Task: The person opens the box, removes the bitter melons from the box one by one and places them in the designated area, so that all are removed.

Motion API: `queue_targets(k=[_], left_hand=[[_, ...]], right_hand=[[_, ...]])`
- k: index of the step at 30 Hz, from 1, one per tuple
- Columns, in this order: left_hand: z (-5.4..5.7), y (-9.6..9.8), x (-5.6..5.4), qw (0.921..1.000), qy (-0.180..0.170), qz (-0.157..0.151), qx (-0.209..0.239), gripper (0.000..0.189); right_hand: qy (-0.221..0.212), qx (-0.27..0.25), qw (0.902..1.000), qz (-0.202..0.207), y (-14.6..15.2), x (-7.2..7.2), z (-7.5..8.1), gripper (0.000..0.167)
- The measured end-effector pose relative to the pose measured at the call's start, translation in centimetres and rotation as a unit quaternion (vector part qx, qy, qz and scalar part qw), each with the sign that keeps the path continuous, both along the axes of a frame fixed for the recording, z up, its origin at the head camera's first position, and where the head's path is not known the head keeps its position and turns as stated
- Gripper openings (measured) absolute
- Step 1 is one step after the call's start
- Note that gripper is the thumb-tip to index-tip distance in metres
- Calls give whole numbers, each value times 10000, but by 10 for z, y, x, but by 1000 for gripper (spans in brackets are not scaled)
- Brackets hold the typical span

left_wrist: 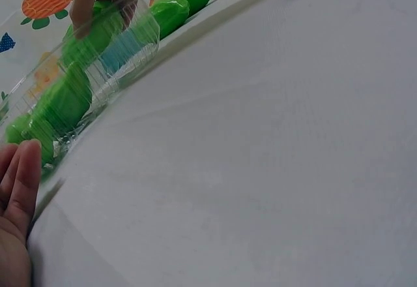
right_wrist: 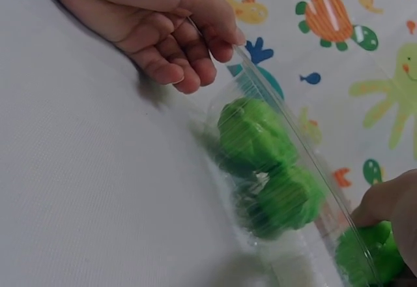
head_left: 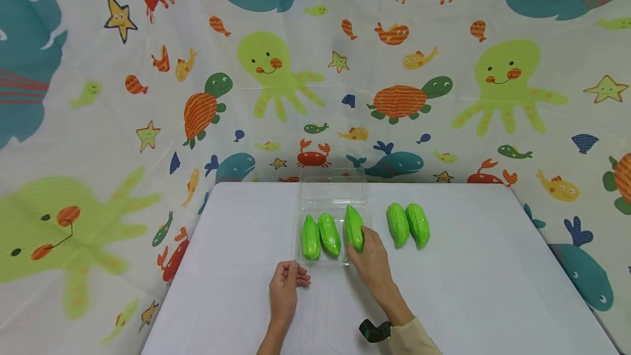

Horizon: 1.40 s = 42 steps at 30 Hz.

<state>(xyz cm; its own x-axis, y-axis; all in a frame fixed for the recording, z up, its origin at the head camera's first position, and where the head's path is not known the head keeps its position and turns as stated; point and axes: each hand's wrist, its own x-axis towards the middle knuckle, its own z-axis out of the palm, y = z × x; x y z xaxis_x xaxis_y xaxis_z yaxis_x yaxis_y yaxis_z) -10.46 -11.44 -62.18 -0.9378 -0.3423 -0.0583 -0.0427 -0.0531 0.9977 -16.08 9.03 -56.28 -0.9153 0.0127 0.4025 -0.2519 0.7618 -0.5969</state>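
Note:
A clear plastic box (head_left: pixel 332 263) sits on the white table with its lid (head_left: pixel 332 194) folded back. Two bright green bitter melons (head_left: pixel 310 238) lie side by side in its left part. My right hand (head_left: pixel 372 262) grips a third bitter melon (head_left: pixel 353 226) at the box's right side; whether it touches the bottom cannot be told. At the front left corner, my left hand (head_left: pixel 284 292) pinches the box rim between thumb and forefinger, as the right wrist view shows, its other fingers (right_wrist: pixel 186 65) loosely bent.
Two more ridged bitter melons (head_left: pixel 408 225) lie together on the table right of the box. A cloth printed with sea animals (head_left: pixel 276 70) hangs behind the table's back edge. A black device (head_left: pixel 374 331) is strapped at the right wrist.

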Motion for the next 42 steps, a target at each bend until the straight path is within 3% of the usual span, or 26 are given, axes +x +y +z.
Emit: queue_targets(k=[11,27,42], left_hand=[[3,0,1,9997,187,-97,129,27],[-3,0,-2,10000,-24,-22,-5,26],[9,-1,2,9999,144,-57,58,30]], right_hand=[[365,14,9993,-2,3,-1,-3,50],[730,-127,9972,-49,9,-2,-6,50],[928,-225,9954,-110,18,2,9,50]])
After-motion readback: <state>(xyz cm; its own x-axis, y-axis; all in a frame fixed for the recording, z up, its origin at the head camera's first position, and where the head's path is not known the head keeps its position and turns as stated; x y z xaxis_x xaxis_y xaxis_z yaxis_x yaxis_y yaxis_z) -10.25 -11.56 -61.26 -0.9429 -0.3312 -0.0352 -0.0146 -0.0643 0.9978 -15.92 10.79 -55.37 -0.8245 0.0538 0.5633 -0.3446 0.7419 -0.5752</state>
